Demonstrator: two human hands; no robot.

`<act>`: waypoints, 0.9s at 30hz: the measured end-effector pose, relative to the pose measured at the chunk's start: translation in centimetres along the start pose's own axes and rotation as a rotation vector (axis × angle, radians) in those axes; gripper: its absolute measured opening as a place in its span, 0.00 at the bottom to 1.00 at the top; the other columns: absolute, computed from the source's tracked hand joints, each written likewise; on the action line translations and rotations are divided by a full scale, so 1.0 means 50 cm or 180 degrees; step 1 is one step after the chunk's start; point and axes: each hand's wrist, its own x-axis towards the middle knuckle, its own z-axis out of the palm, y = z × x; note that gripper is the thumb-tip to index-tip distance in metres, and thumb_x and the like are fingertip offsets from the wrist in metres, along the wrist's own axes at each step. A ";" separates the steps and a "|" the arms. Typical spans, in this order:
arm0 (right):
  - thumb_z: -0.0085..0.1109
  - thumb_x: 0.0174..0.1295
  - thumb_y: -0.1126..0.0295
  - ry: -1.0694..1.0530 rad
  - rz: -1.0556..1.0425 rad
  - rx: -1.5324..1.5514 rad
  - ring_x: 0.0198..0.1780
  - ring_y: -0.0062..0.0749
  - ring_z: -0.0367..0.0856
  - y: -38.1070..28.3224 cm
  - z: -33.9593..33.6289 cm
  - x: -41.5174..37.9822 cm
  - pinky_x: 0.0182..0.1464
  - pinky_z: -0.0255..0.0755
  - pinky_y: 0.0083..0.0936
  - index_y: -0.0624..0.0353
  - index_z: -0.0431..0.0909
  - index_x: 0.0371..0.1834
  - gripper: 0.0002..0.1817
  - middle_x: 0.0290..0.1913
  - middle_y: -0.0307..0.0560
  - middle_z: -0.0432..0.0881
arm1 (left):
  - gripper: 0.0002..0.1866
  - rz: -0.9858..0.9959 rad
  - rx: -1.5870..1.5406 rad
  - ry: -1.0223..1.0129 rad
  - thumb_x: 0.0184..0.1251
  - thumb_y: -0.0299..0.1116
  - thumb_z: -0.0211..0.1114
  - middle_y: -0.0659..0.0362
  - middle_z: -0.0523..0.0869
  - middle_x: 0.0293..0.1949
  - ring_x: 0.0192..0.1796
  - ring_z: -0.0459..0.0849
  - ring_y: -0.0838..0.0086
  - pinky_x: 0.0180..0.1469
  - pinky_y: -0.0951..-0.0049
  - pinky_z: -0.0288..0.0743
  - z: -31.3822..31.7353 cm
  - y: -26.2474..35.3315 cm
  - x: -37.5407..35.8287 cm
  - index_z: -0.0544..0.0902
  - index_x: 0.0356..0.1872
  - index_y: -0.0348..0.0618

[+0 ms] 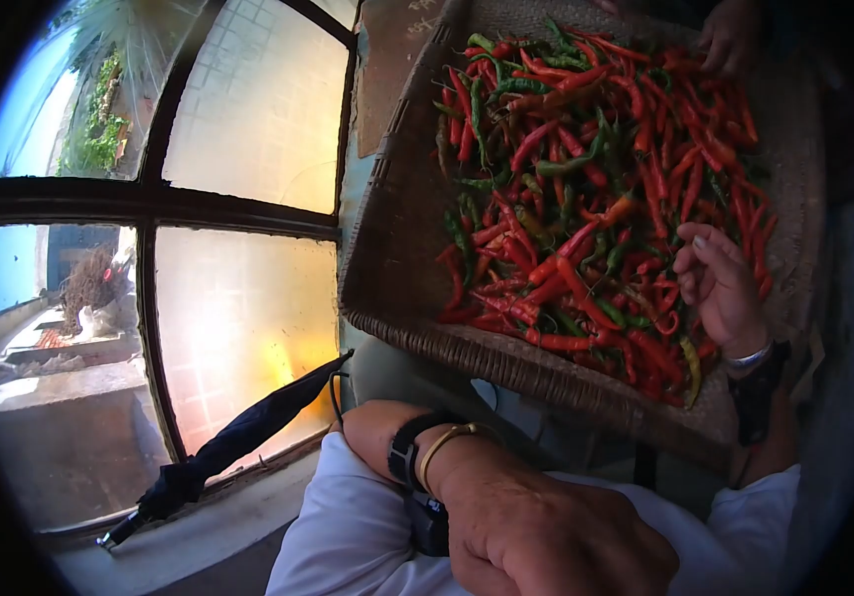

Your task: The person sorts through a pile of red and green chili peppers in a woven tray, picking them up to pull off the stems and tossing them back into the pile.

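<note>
A mass of red and green chili peppers (566, 199) lies in a large woven basket tray (467, 348). Over the tray's near right part is my right hand (725, 293), its fingers loosely bent and slightly apart, close above the chilies; I see nothing held in it. A silvery band and a dark strap circle that wrist. In the foreground, below the tray's near rim, my left hand (566, 536) shows its back, with a black band and a gold-coloured bangle (437, 452) at the wrist. Its fingers are hidden from view.
At the tray's far right edge, another person's hand (730, 40) reaches to the chilies. A folded dark umbrella (238, 427) leans along the window sill on the left. The framed window (248, 109) has frosted and clear panes, with a wall and plants outside.
</note>
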 end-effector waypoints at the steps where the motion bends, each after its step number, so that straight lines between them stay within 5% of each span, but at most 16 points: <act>1: 0.49 0.61 0.66 -0.0001 0.0003 0.0006 0.22 0.13 0.73 0.000 -0.001 0.000 0.21 0.65 0.11 0.60 0.70 0.45 0.12 0.26 0.37 0.77 | 0.13 -0.0106 -0.0103 0.0010 0.69 0.30 0.45 0.56 0.75 0.29 0.30 0.76 0.66 0.28 0.69 0.68 0.001 0.003 -0.002 0.78 0.30 0.42; 5: 0.49 0.61 0.66 0.0001 0.0020 -0.0015 0.22 0.13 0.72 -0.003 0.003 -0.004 0.22 0.65 0.10 0.60 0.70 0.46 0.12 0.26 0.38 0.77 | 0.12 -0.0310 -0.0107 0.0142 0.69 0.31 0.46 0.56 0.75 0.29 0.31 0.76 0.65 0.29 0.67 0.68 -0.015 0.024 -0.001 0.78 0.30 0.42; 7: 0.48 0.62 0.67 0.0006 0.0030 0.0019 0.23 0.13 0.72 -0.005 0.004 -0.003 0.22 0.64 0.09 0.60 0.70 0.45 0.12 0.27 0.37 0.77 | 0.09 -0.0845 0.0585 -0.1199 0.67 0.31 0.48 0.51 0.75 0.29 0.31 0.75 0.62 0.34 0.65 0.68 -0.080 0.060 0.017 0.72 0.29 0.39; 11: 0.49 0.61 0.67 -0.0063 0.0068 0.0015 0.24 0.14 0.73 -0.010 0.007 -0.007 0.24 0.66 0.10 0.60 0.70 0.45 0.12 0.27 0.38 0.77 | 0.05 -0.1119 0.1139 0.1284 0.62 0.24 0.51 0.57 0.71 0.30 0.27 0.70 0.72 0.29 0.71 0.69 -0.141 0.088 0.007 0.66 0.34 0.46; 13: 0.49 0.62 0.67 -0.0071 0.0095 0.0007 0.23 0.14 0.73 -0.007 0.007 -0.007 0.24 0.67 0.10 0.60 0.71 0.45 0.12 0.27 0.38 0.77 | 0.06 -0.1045 0.0701 0.1674 0.62 0.22 0.51 0.56 0.73 0.37 0.34 0.74 0.74 0.38 0.74 0.72 -0.202 0.106 -0.009 0.67 0.38 0.45; 27: 0.48 0.62 0.67 -0.0217 0.0138 0.0034 0.24 0.14 0.73 -0.013 0.019 -0.019 0.26 0.67 0.10 0.61 0.71 0.45 0.12 0.28 0.38 0.78 | 0.04 -0.1062 0.0929 0.2229 0.62 0.28 0.55 0.61 0.73 0.32 0.30 0.70 0.79 0.34 0.77 0.68 -0.261 0.137 -0.026 0.71 0.37 0.46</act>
